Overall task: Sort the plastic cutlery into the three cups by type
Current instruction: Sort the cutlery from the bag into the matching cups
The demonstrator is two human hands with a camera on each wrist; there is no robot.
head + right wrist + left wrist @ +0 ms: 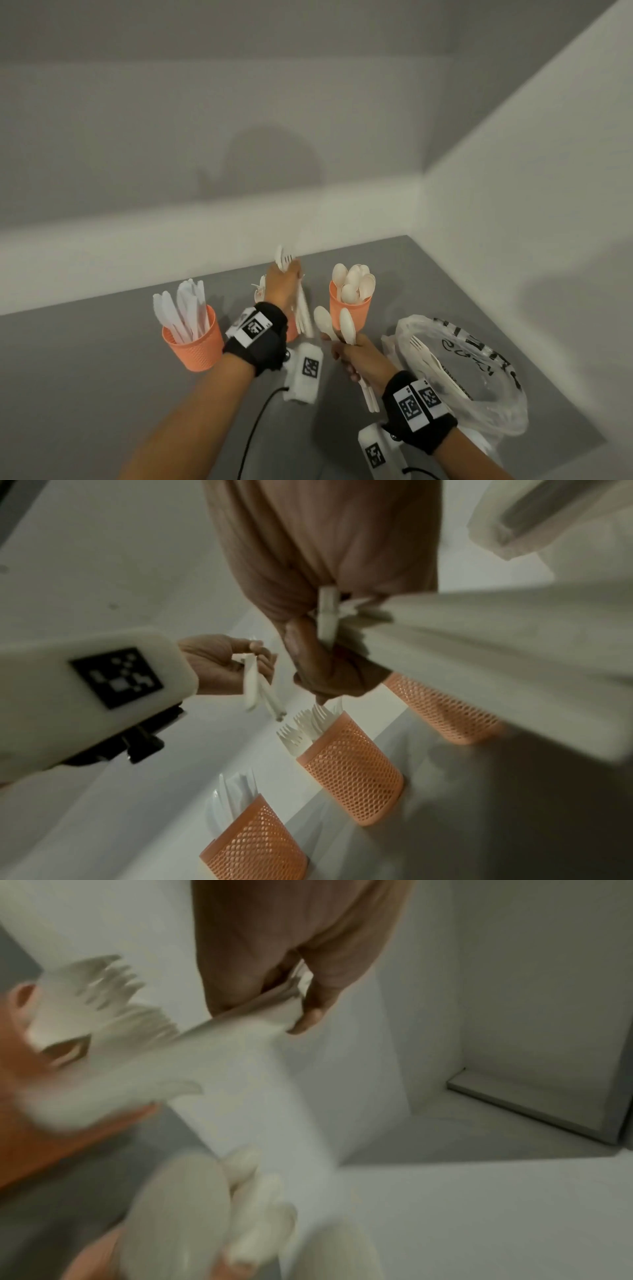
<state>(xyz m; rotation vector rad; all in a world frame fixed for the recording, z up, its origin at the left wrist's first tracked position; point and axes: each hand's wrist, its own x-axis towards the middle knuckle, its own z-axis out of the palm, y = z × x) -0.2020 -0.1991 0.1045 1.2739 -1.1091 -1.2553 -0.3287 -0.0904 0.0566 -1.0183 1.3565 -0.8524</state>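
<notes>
Only illegible black scrawl on plastic bag point(479, 370)

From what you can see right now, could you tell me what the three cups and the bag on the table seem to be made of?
Cups: apparently orange plastic, matte, with a moulded honeycomb mesh texture on the walls.
Bag: thin clear plastic film, glossy and crumpled; forks show through it.
</notes>
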